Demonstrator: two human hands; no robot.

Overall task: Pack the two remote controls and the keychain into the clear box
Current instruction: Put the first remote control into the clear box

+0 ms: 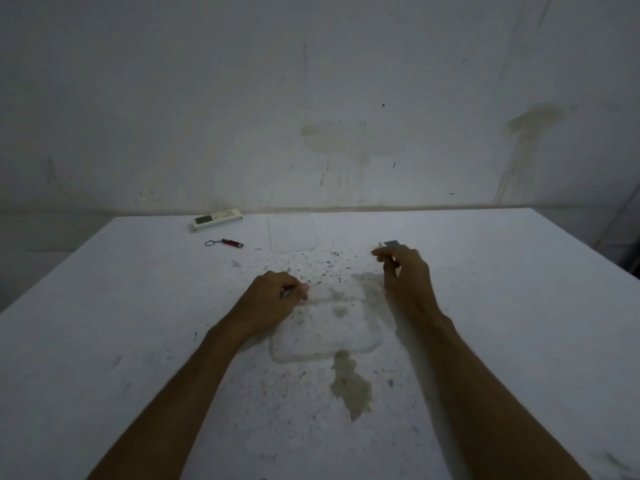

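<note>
Nothing is in the shallow, clear plastic box [325,327] yet; it sits open on the speckled white table [104,341], close to the person and between the two forearms, and its see-through floor shows only the stained tabletop beneath. What looks like its flat clear lid [292,233] lies apart, farther back near the wall. The right hand [407,275] is curled around a small white remote control with a grey screen [390,243], of which only the far end pokes out past the fingers; it is held just beyond the box's far right corner, so I judge this first item to be on its way in. The left hand [277,296] rests in a loose fist at the box's far left edge, seemingly steadying it, though whether it grips the rim I cannot tell. Still untouched, well off to the far left, lie the long white remote control with a pale display [215,220] and the red keychain with a metal ring [225,242], just in front of it.
</note>
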